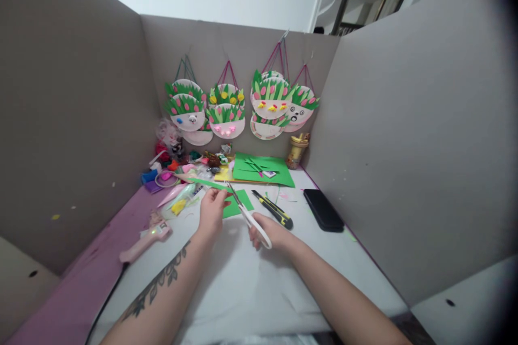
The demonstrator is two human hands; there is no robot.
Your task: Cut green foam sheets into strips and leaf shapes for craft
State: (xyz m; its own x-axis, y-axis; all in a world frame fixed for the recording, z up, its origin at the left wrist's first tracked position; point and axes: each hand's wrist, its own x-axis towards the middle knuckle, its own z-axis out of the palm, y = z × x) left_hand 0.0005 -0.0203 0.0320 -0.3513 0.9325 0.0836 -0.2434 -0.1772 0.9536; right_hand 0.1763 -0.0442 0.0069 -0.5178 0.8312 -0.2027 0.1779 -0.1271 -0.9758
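My right hand (265, 229) is closed round the handles of white-handled scissors (259, 230), whose blades point up and to the left. My left hand (213, 207) pinches a narrow strip of green paper (208, 183), which reaches out to the left. The scissor tips are close to the strip's right end; I cannot tell whether they touch it. Below the blades, a piece of green paper (243, 202) lies on the white table cover, partly hidden by my left fingers. Just right of the scissors rests a black and yellow utility knife (273, 209).
Green sheets (283, 170) with cut strips lie at the back. A black phone (322, 210) is at right, a tumbler (297, 152) in the back corner. A pink glue gun (148, 240) and mixed craft supplies (178, 191) are at left. Decorated paper-plate baskets (226, 118) hang behind.
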